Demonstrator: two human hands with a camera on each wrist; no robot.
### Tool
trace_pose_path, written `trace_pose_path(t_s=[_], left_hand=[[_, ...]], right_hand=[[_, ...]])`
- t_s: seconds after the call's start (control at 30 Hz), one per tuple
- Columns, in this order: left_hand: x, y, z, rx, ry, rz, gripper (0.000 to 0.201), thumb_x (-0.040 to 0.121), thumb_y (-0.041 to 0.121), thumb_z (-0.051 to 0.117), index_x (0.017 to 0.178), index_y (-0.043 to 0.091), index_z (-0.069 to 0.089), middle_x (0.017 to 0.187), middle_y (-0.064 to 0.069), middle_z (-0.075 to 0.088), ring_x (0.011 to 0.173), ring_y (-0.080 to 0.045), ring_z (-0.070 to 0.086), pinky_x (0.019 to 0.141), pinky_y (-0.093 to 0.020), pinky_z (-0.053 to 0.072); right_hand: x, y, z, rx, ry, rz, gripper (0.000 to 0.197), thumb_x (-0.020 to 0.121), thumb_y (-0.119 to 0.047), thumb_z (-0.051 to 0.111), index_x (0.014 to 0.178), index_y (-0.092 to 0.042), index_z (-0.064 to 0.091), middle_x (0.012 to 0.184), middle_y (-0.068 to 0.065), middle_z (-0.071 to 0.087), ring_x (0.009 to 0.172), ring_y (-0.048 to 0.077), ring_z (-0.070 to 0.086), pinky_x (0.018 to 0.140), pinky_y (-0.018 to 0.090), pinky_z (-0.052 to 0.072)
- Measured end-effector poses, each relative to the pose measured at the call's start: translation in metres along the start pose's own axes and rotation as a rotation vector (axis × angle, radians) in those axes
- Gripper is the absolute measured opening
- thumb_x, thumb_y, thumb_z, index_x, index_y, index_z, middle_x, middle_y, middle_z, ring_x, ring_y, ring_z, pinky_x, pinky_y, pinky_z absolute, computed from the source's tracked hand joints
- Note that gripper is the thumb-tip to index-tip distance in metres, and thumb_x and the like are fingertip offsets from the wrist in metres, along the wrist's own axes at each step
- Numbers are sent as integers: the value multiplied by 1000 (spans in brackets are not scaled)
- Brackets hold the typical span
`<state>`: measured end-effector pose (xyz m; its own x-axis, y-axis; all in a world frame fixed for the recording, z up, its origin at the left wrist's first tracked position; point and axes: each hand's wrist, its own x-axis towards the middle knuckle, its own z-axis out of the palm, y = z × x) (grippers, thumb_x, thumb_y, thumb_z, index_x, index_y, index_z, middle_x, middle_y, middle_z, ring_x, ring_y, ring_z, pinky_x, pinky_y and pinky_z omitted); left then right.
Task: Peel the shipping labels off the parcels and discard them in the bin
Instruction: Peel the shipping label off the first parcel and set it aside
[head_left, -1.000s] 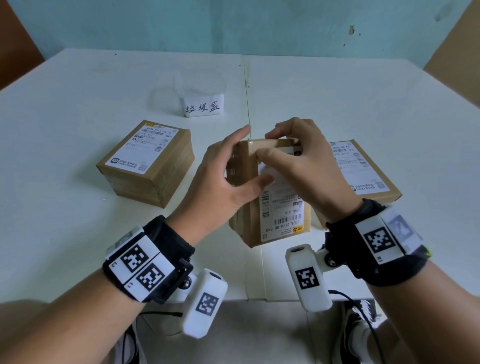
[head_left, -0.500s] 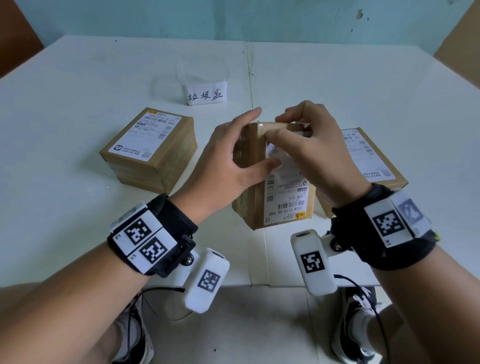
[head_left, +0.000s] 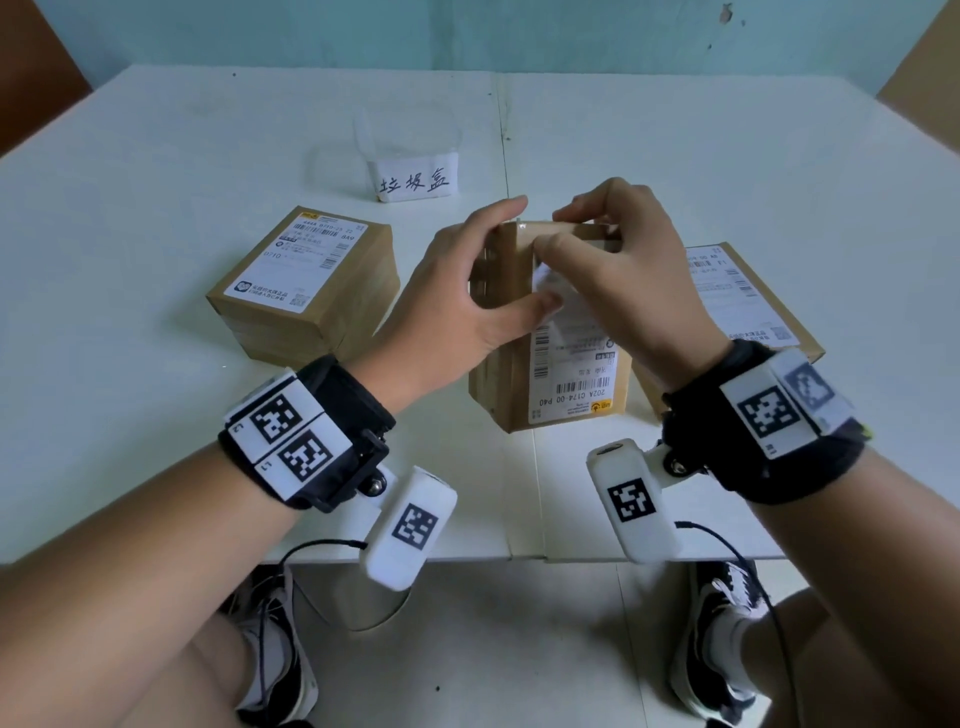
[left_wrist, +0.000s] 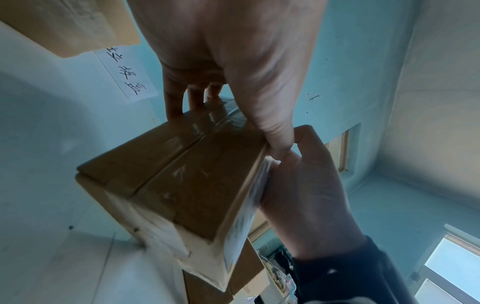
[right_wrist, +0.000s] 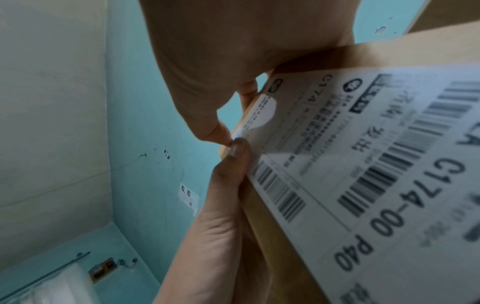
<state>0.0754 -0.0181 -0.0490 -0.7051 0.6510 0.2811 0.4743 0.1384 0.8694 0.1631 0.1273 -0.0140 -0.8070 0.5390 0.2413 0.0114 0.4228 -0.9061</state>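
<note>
I hold a brown cardboard parcel (head_left: 511, 270) tilted up above the table's front middle. My left hand (head_left: 514, 254) grips its left side, fingers behind and thumb on the front face. My right hand (head_left: 558, 231) curls over the top edge, and its thumb tip (right_wrist: 215, 127) picks at the upper corner of the white shipping label (head_left: 576, 384). The left thumb (right_wrist: 233, 164) touches that same corner. The rest of the label (right_wrist: 363, 154) lies flat on the parcel (left_wrist: 197, 185). The bin (head_left: 415, 179), a clear box with a handwritten paper tag, stands behind.
Two more labelled parcels lie flat on the white table (head_left: 156, 208): one to the left (head_left: 306, 291), one to the right (head_left: 748, 312) partly behind my right wrist. The table's front edge runs just below my wrists, with my knees and shoes under it.
Both hands have kept hold of the parcel and raised it slightly. The right thumb has stayed working at the label's upper corner.
</note>
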Motion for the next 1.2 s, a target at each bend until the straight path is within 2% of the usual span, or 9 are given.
trace_pose_path(t_s=[0.17, 0.33, 0.43, 0.57, 0.7, 0.83, 0.9, 1.03, 1.2], left_hand=[[4, 1, -4, 27, -11, -14, 79, 75, 56, 75, 145, 41, 42, 131, 4, 54, 114, -8, 61, 96, -38, 56], [9, 11, -2, 19, -35, -53, 78, 81, 44, 79, 149, 35, 41, 119, 22, 56, 114, -9, 62, 101, -40, 53], [8, 16, 0, 26, -47, -65, 78, 83, 41, 79, 150, 36, 40, 121, 20, 56, 115, -10, 61, 103, -41, 52], [5, 15, 2, 22, -19, -66, 76, 86, 35, 79, 150, 39, 39, 127, 15, 56, 117, -8, 59, 104, -36, 50], [6, 11, 2, -6, -4, -65, 75, 84, 36, 80, 148, 42, 41, 129, 14, 58, 116, -8, 61, 104, -36, 50], [10, 8, -3, -21, -16, -81, 81, 72, 56, 79, 145, 45, 44, 126, 20, 60, 117, -9, 62, 104, -40, 51], [8, 7, -7, -28, -26, -91, 85, 66, 62, 78, 143, 46, 46, 128, 19, 60, 118, -10, 62, 104, -41, 51], [5, 9, -7, -14, -21, -85, 77, 78, 46, 83, 145, 44, 45, 127, 20, 58, 117, -8, 61, 104, -39, 51], [8, 13, -4, 12, -22, -72, 78, 80, 41, 83, 147, 42, 44, 126, 21, 58, 118, -5, 59, 105, -36, 50]], right_hand=[[4, 0, 3, -6, 6, -19, 16, 74, -38, 67, 89, -36, 61, 114, -8, 58, 87, -11, 60, 70, 7, 44], [1, -1, 2, 14, 53, -12, 16, 72, -37, 67, 86, -36, 60, 112, -7, 56, 90, -1, 61, 71, 16, 45], [-1, -1, 0, 29, 50, -10, 16, 73, -37, 67, 87, -35, 60, 114, -6, 55, 90, 1, 63, 69, 17, 46], [-3, 1, 0, 19, 44, -21, 14, 80, -32, 70, 87, -36, 59, 111, -12, 51, 89, -6, 59, 68, 13, 45], [1, 3, 2, 5, 50, -30, 14, 77, -34, 69, 89, -34, 61, 109, -14, 50, 82, -18, 56, 62, 5, 42], [8, -1, 5, -4, 38, 0, 20, 69, -39, 62, 89, -35, 63, 113, -12, 52, 97, 0, 61, 75, 23, 49], [7, -1, 7, -14, 31, -8, 18, 70, -38, 61, 87, -37, 62, 115, -12, 53, 101, 4, 61, 78, 26, 50], [3, 3, 8, -13, 50, -41, 25, 69, -41, 66, 92, -31, 65, 113, -13, 52, 91, -9, 59, 70, 12, 46], [5, 2, 1, 25, 25, -7, 22, 68, -38, 65, 89, -32, 63, 113, -11, 53, 85, -12, 59, 64, 8, 43]])
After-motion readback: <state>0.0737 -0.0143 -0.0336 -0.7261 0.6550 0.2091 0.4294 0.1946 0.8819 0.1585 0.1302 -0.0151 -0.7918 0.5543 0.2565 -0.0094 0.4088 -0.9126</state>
